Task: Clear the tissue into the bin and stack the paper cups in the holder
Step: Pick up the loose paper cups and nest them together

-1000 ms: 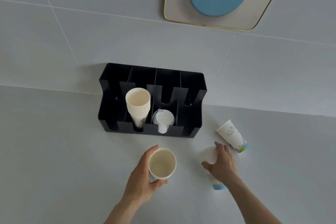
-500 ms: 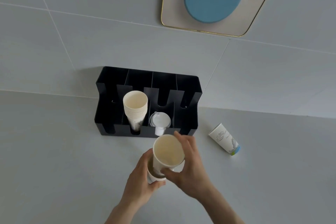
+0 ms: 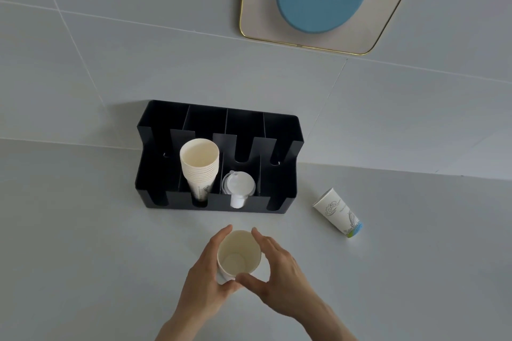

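Both hands are closed around one upright paper cup (image 3: 238, 253), mouth up, interior empty. Left hand (image 3: 206, 282) wraps the cup's left side, thumb on the near wall, fingertips at the far rim. Right hand (image 3: 279, 274) wraps the right side, thumb meeting the near rim, fingers curled round the far side. A second cup wall shows just below the rim on the near left, so this may be two cups nested; cannot tell for certain. Whether the base touches the grey counter (image 3: 83, 243) is hidden by the hands.

Right of the grip and slightly beyond it, well apart: a single printed paper cup (image 3: 338, 212) lying on its side on the counter, mouth pointing away to the left, blue-green base nearer.

Directly beyond the grip: black cup holder (image 3: 155, 174) with four slots, standing against the tiled wall (image 3: 138, 50). Second slot from left holds a stack of paper cups (image 3: 199, 163), tilted toward the camera. Third slot holds white plastic lids (image 3: 238, 185). Outer two slots show no contents.

Farthest, up and right of the grip: a gold-rimmed panel (image 3: 257, 22) with a blue disc (image 3: 318, 8) on the wall.
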Tool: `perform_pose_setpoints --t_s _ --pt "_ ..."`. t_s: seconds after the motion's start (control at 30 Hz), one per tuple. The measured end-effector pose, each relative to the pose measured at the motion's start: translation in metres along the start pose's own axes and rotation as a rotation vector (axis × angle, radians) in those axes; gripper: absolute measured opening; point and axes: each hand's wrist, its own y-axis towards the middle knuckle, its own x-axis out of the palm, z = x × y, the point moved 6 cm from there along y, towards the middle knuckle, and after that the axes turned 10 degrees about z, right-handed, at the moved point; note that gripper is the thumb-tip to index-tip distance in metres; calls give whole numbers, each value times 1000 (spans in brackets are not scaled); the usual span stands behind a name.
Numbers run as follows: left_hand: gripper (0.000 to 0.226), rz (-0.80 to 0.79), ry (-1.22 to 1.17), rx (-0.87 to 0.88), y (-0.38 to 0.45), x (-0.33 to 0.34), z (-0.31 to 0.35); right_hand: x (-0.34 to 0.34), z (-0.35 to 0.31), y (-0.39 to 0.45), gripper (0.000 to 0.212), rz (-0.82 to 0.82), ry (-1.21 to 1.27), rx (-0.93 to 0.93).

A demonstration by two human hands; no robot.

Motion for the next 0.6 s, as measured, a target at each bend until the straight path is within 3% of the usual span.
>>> perform_pose_setpoints --t_s 0.07,0.13,0.23,0.4,0.6 --pt "109 -6 -12 13 0 -1 0 -13 17 6 91 42 60 65" --pt "110 -3 -19 10 -1 -2 1 -39 48 17 75 205 105 173" --pt "111 2 -24 2 -2 -1 1 -82 103 35 61 392 -64 340" --pt "111 -11 13 -5 -2 0 -2 -123 174 70 74 306 -353 504" --pt "109 14 17 -56 -4 0 0 -115 209 95 87 157 -396 539"
